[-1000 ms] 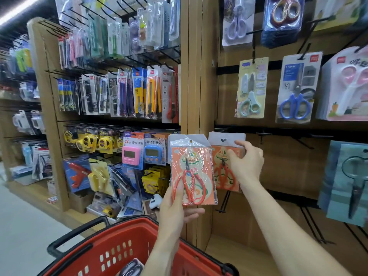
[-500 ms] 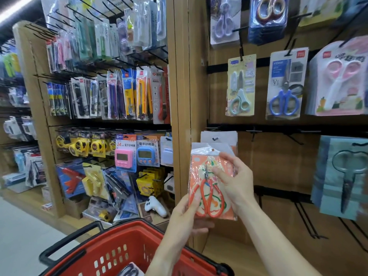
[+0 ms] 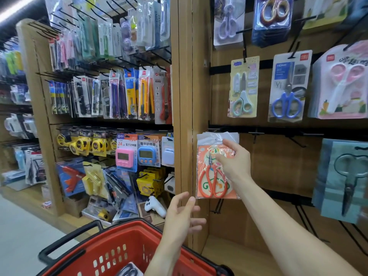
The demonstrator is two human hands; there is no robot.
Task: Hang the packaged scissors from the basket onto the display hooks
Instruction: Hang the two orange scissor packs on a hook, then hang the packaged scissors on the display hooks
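A pack of orange-handled scissors [image 3: 211, 176] in clear plastic on an orange card sits against the wooden display wall, in front of other packs of the same kind. My right hand [image 3: 234, 160] holds this pack near its top, fingers curled on its front. My left hand [image 3: 179, 218] hovers below and to the left with spread fingers, holding nothing. The red basket [image 3: 111, 253] is at the bottom of the view, with another scissors pack [image 3: 129, 270] showing inside it. The hook behind the orange pack is hidden.
Bare black hooks [image 3: 256, 134] stick out of the rail right of the orange packs. Other scissors hang above: green [image 3: 244, 88], blue [image 3: 288, 86], pink [image 3: 340, 82]. A grey-blue pack [image 3: 344, 180] hangs at right. Shelves of knives and tape measures fill the left.
My left hand has let go of the orange scissors pack and dropped down toward the basket. My right hand has taken the pack and carried it up against the hanging packs.
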